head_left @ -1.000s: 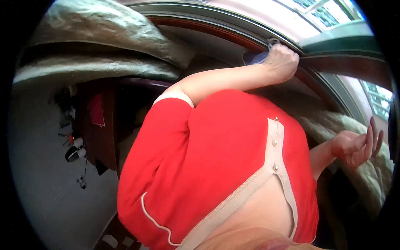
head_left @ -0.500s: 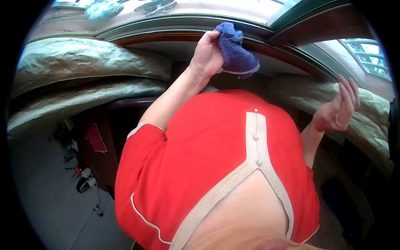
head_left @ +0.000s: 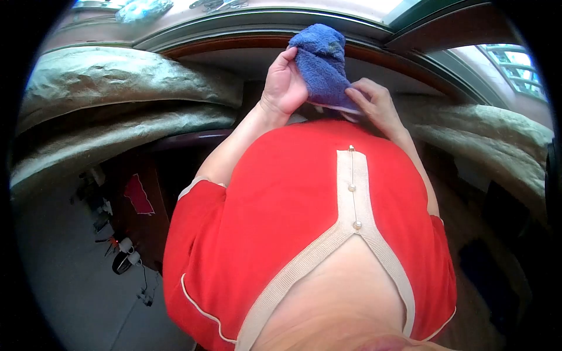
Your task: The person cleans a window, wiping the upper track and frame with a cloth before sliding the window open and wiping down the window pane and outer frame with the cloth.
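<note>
A blue fluffy cloth (head_left: 322, 70), folded and hanging, is held up in front of the window frame. At its upper left edge, my left hand (head_left: 284, 82) pinches it between thumb and fingers. My right hand (head_left: 379, 105) is closed on the cloth's lower right side, with the thumb and fingertips at its edge. A pale border runs along the bottom of the cloth. Part of the lower edge is hidden behind the red top I wear.
A window frame (head_left: 252, 42) with a sill runs across the front, and a plastic bag (head_left: 143, 10) lies beyond it. Bunched curtains (head_left: 123, 79) hang at both sides. On the left are a dark table with a pink cloth (head_left: 139, 194) and plugs with cables (head_left: 126, 254).
My right hand has come in from the far right and taken hold of the cloth. The cloth is spread wider and slightly higher, still in my left hand.
</note>
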`<action>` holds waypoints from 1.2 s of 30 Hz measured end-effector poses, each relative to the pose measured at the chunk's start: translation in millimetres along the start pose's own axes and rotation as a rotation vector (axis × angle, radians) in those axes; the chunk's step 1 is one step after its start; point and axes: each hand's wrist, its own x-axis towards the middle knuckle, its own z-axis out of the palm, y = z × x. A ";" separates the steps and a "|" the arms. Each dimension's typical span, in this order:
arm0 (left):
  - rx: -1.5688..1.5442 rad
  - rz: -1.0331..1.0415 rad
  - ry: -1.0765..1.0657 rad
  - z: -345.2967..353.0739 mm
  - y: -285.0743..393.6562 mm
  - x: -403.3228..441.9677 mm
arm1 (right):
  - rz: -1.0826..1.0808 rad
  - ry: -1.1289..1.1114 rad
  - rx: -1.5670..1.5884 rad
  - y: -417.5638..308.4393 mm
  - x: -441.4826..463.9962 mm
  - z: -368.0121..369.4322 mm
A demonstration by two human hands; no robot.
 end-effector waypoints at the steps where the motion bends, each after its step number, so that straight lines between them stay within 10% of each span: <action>1: 0.018 0.033 0.016 -0.8 4.0 -3.6 | -0.046 0.056 -0.105 -5.2 -1.1 0.4; 7: 0.288 0.197 0.104 -4.9 13.0 -16.5 | -0.263 0.346 -0.283 -42.0 -8.6 -11.5; 12: 1.316 0.374 0.331 -4.6 25.2 -27.0 | -0.232 0.304 0.091 -66.4 -15.2 -26.5; 16: 1.784 0.693 -0.385 28.1 6.2 -21.4 | -0.260 0.283 0.135 -70.9 -9.9 -26.8; 28: 2.026 1.088 -0.296 36.2 10.9 -6.2 | -0.159 0.284 -0.043 -47.2 -10.8 -30.2; 34: 1.761 0.570 -0.145 53.6 22.4 -11.7 | -0.364 0.493 -0.031 -52.8 -0.1 -25.4; 36: 2.039 0.938 -0.345 56.3 26.4 -1.9 | -0.363 0.504 0.007 -47.5 -0.5 -28.4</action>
